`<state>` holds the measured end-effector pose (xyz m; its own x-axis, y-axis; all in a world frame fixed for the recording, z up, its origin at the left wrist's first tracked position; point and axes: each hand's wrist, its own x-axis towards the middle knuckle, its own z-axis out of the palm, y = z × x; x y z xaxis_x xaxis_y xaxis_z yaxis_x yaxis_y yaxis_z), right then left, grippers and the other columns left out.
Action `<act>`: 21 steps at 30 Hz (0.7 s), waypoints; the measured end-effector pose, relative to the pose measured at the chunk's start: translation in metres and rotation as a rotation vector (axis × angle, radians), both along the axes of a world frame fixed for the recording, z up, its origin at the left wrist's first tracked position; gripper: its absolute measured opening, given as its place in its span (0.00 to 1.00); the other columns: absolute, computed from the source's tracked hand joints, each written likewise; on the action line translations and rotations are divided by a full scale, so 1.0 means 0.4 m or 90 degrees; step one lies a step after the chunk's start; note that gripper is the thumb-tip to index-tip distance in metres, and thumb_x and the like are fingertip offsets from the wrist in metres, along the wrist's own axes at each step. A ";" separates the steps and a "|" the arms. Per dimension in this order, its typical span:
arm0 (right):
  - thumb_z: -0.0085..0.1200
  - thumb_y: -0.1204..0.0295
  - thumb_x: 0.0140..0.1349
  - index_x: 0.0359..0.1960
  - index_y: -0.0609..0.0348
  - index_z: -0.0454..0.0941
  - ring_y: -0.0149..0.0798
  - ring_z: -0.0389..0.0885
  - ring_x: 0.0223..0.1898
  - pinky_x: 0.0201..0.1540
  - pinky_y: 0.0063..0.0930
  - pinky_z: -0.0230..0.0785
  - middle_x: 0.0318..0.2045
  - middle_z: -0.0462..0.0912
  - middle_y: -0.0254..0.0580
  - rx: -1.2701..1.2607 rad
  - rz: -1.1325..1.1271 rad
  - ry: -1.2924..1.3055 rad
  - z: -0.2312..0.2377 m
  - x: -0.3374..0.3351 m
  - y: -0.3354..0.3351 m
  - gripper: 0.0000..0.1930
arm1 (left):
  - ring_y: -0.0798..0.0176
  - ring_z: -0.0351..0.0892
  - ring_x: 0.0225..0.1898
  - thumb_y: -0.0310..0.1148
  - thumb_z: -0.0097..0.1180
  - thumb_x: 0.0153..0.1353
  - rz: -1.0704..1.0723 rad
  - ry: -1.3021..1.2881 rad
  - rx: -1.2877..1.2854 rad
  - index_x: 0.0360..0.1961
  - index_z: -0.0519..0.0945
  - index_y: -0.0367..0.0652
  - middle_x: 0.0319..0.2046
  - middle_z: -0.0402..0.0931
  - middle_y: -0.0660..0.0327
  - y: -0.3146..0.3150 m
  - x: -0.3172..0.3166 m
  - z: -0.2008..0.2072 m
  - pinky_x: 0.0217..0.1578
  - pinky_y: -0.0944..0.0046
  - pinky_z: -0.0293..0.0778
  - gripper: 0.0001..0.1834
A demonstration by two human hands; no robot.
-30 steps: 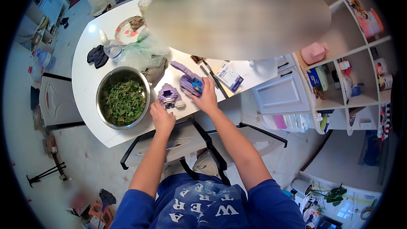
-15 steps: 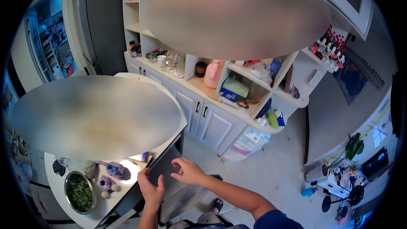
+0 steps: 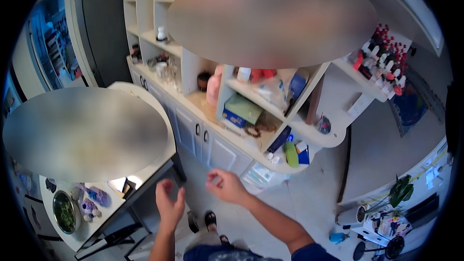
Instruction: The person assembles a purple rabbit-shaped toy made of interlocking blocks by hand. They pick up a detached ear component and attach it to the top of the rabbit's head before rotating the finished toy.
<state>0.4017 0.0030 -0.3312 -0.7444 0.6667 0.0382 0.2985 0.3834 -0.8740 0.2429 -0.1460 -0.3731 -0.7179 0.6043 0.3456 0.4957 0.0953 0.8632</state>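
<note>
My left hand is raised in the air, just right of the table's edge. Its fingers bend a little, the thumb stands apart, and nothing lies between them. My right hand hovers a short way to the right, in front of the white cabinet doors. Its fingers curl loosely with a gap to the thumb, and I see nothing held there. Neither hand touches anything. Nearest to the left hand, on the white table, are a dark flat item by a bright patch, purple bunched pieces and a metal bowl of green leaves.
A white shelf unit holds a pink jug, a green-and-blue box and jars. Its rounded end carries a green bottle. A chair stands under the table edge. Tiled floor runs right toward a plant. Two areas are blurred.
My view has shifted right and nearer the shelf unit, so the table now lies farther left. Both hands stay raised and apart; the right fingers look slightly more curled. My feet show more.
</note>
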 end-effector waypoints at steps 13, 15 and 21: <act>0.63 0.75 0.57 0.45 0.62 0.76 0.23 0.80 0.29 0.33 0.18 0.73 0.36 0.83 0.37 0.059 0.062 0.094 0.189 -0.069 0.435 0.14 | 0.61 0.77 0.41 0.29 0.64 0.54 0.077 -0.020 0.067 0.44 0.73 0.36 0.38 0.77 0.56 0.384 -0.090 0.136 0.46 0.63 0.72 0.18; 0.62 0.77 0.58 0.44 0.63 0.76 0.24 0.80 0.30 0.33 0.18 0.73 0.35 0.82 0.37 0.048 0.060 0.131 0.210 -0.106 0.491 0.13 | 0.59 0.77 0.40 0.26 0.64 0.52 0.112 0.003 0.097 0.43 0.73 0.36 0.37 0.76 0.55 0.435 -0.111 0.181 0.45 0.62 0.72 0.17; 0.61 0.78 0.58 0.42 0.63 0.77 0.24 0.81 0.32 0.35 0.18 0.73 0.34 0.83 0.36 0.068 0.075 0.225 0.253 -0.224 0.609 0.11 | 0.60 0.75 0.38 0.23 0.61 0.52 0.130 0.045 0.167 0.40 0.74 0.35 0.35 0.74 0.56 0.546 -0.172 0.254 0.45 0.64 0.71 0.14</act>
<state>0.3120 0.2465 -0.2299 -0.7444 0.5555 0.3707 -0.0655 0.4917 -0.8683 0.1743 0.0724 -0.2715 -0.7836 0.3336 0.5241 0.5493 -0.0219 0.8353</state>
